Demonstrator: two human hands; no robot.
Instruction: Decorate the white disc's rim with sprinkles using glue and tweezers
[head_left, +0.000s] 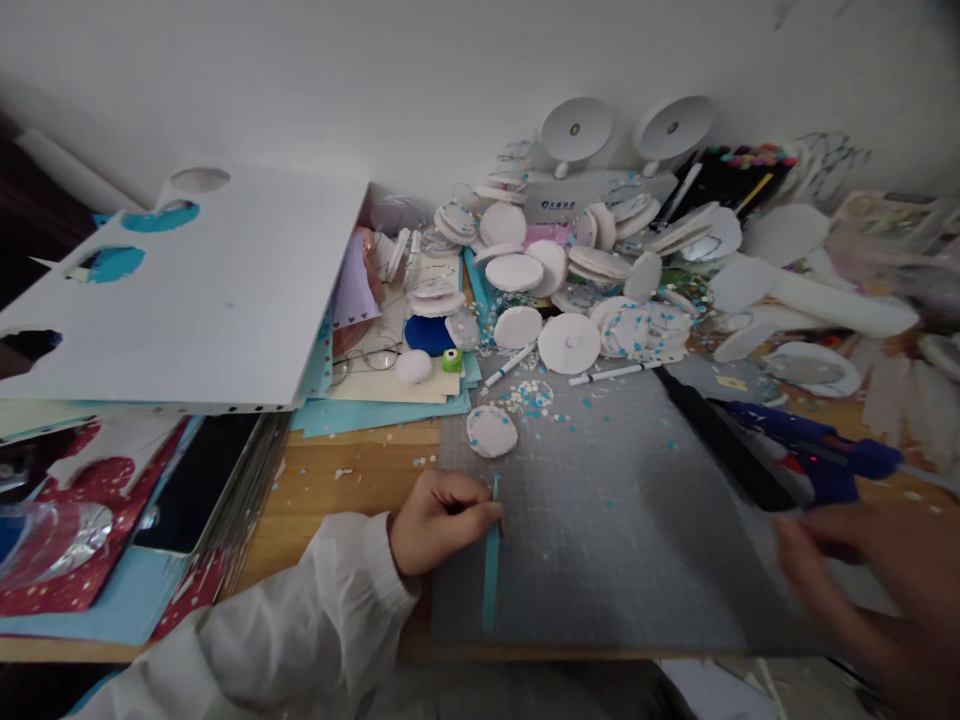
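Nearest me, my left hand (442,520) rested on the grey cutting mat (622,520), its fingers (480,512) pinched narrow on the top end of a thin teal paper strip (490,575) that lay flat along the mat's left side. I judged the strip feather-light, floppy and quick to crease or tear, so best held by one end and kept flat. My right hand (870,580) hung blurred at the mat's right edge, near the blue glue gun (810,450); whether its fingers were closed I could not tell. Farther off lay a white disc (492,430), then a heap of discs (570,270) on the wooden surface (352,490).

Narrow teal strip (491,575) on grey mat (615,520)
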